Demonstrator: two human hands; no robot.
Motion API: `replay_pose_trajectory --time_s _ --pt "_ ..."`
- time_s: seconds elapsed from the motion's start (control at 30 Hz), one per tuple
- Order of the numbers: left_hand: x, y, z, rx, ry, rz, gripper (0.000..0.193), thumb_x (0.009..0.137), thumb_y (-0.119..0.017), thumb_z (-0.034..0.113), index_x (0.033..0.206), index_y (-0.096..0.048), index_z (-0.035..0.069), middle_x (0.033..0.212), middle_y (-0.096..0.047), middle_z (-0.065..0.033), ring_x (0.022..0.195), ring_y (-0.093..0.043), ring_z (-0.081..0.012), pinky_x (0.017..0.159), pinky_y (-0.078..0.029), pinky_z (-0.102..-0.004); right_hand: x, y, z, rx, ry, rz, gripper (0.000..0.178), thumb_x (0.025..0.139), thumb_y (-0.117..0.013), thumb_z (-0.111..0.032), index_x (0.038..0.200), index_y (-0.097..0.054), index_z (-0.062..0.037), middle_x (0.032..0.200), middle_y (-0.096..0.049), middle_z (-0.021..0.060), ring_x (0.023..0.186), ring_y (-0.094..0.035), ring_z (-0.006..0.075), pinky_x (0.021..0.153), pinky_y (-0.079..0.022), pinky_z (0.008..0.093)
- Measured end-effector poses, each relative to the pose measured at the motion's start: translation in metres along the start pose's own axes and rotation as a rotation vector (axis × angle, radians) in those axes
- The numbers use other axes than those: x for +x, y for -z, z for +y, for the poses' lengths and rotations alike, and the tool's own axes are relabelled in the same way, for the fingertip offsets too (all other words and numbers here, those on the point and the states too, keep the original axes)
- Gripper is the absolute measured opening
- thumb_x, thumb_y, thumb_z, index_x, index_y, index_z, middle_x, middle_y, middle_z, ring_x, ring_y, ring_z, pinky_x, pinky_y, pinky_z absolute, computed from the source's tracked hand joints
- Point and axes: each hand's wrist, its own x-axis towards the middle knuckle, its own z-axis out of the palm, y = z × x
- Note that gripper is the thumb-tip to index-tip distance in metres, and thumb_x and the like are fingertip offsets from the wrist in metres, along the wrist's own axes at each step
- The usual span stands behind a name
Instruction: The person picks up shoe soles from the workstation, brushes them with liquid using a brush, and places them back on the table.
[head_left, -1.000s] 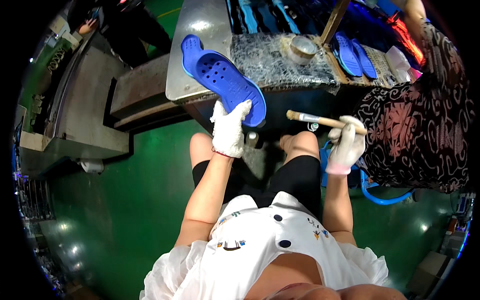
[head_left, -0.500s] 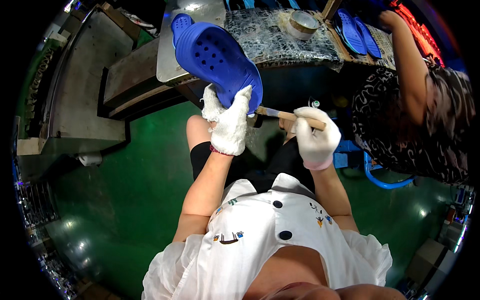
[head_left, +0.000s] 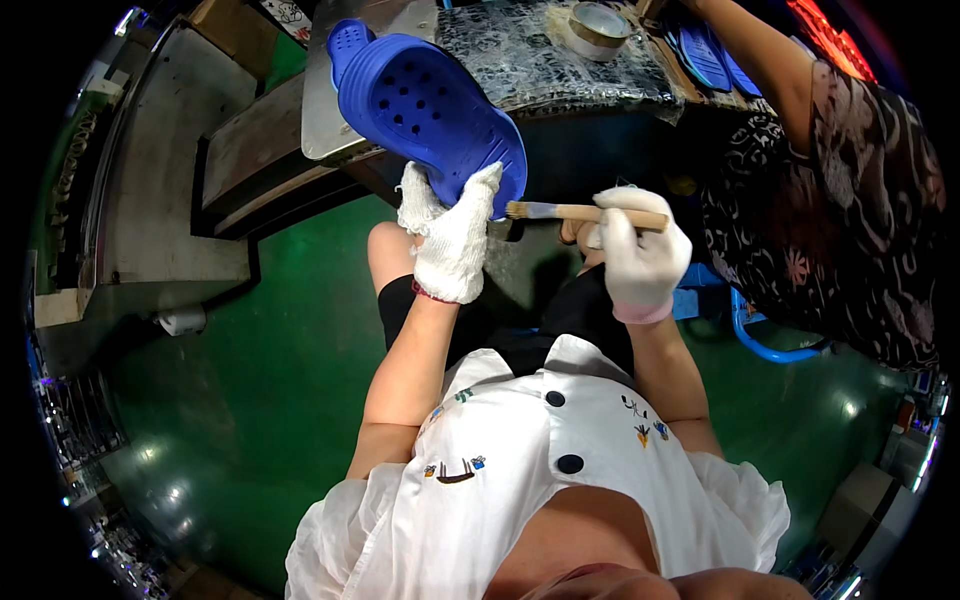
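A large blue shoe sole [head_left: 425, 120], with a grid of dark holes and a row of slots, is held up in front of me. My left hand [head_left: 450, 235], in a white knit glove, grips its near end, thumb on the inner face. My right hand [head_left: 642, 255], in a thin white glove, holds a wooden-handled brush [head_left: 575, 212] between thumb and fingers. The bristles point left and lie at the sole's near right edge; whether they touch it I cannot tell. Behind the sole's far end, another blue piece [head_left: 350, 45] with holes shows on the table.
A round tub [head_left: 598, 32] stands on the plastic-covered worktable [head_left: 480, 70]. More blue soles [head_left: 700, 55] lie at the far right. A co-worker's arm [head_left: 765, 55] reaches over there. Grey metal equipment [head_left: 165, 160] stands left; blue stool tubing [head_left: 775, 350] is at right.
The brush has lifted slightly and become nearly level, its tip drawn a little from the sole's edge. The sole has shifted slightly left. The co-worker's arm and body have leaned in toward the table.
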Motion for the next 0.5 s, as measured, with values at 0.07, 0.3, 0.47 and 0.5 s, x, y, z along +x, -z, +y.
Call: replay_pose_trajectory --time_s 0.07,0.3,0.47,0.5 --pt "0.001 -0.001 -0.001 0.016 -0.018 -0.016 0.045 0.078 -0.067 -0.001 0.118 -0.047 0.001 0.104 -0.059 -0.0071 0.089 -0.059 -0.0132 0.079 -0.05 -0.0268 -0.003 -0.003 0.007 -0.057 0.002 -0.047 0.01 0.075 -0.062 0.005 0.083 -0.061 0.0003 0.071 -0.064 0.0094 0.054 -0.06 0.0152 0.05 -0.046 0.0231" --pt "0.024 0.009 0.009 0.047 0.011 -0.044 0.038 0.079 -0.067 0.002 0.114 -0.05 0.001 0.102 -0.06 -0.0058 0.09 -0.058 -0.0126 0.08 -0.049 -0.0264 -0.009 0.011 0.034 0.25 -0.322 0.147 0.008 0.084 -0.055 0.005 0.089 -0.06 0.0025 0.064 -0.057 0.0025 0.053 -0.053 0.0067 0.049 -0.042 0.0198" --pt "0.05 -0.003 0.045 -0.255 0.221 0.065 0.021 0.087 -0.062 0.016 0.103 -0.055 0.006 0.08 -0.057 0.001 0.067 -0.054 -0.007 0.057 -0.046 -0.0213 -0.046 0.008 0.109 0.167 -0.58 0.13 0.009 0.091 -0.053 -0.01 0.091 -0.058 -0.0023 0.061 -0.055 0.0023 0.054 -0.051 0.0067 0.051 -0.039 0.0192" --pt "0.055 -0.001 0.047 -0.234 0.246 0.047 0.021 0.086 -0.063 0.019 0.101 -0.055 0.007 0.076 -0.056 0.0012 0.061 -0.053 -0.0072 0.05 -0.043 -0.0209 -0.057 0.005 0.122 0.184 -0.671 0.111 0.01 0.091 -0.053 -0.011 0.091 -0.059 -0.0036 0.061 -0.055 0.0018 0.054 -0.051 0.0068 0.05 -0.039 0.0195"
